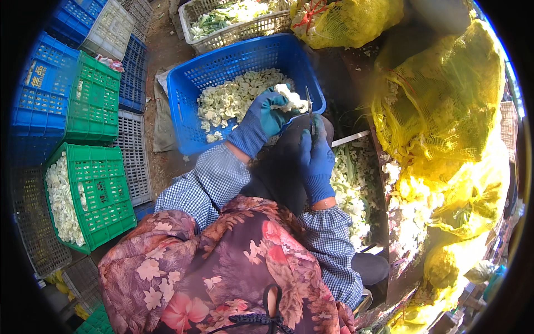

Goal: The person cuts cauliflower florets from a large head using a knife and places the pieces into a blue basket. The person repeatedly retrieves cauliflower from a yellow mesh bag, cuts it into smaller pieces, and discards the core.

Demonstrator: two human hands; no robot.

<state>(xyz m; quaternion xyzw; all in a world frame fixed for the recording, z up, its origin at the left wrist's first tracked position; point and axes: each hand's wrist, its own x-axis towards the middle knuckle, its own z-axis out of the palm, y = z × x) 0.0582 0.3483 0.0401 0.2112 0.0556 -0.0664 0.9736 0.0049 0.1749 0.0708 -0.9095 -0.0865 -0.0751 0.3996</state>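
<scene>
My left hand (pixel 267 112), in a blue and green coated glove, grips a white cauliflower piece (pixel 290 99) over the near right part of a blue plastic basket (pixel 233 49). Cut cauliflower florets (pixel 240 95) lie heaped on the basket's floor. In a matching glove, my right hand (pixel 316 156) holds a knife (pixel 309 102) with its narrow blade pointing up and away from me. The blade stands close beside the right end of the cauliflower piece; whether they touch I cannot tell. My fingers hide most of the knife's handle.
Yellow mesh sacks (pixel 442 96) line the right side, beside a ledge strewn with cauliflower bits (pixel 411 208). Trimmings (pixel 350 188) lie beside my right leg. A white crate (pixel 246 31) with leaves stands beyond the basket. Stacked crates and a filled green crate (pixel 102 194) are at left.
</scene>
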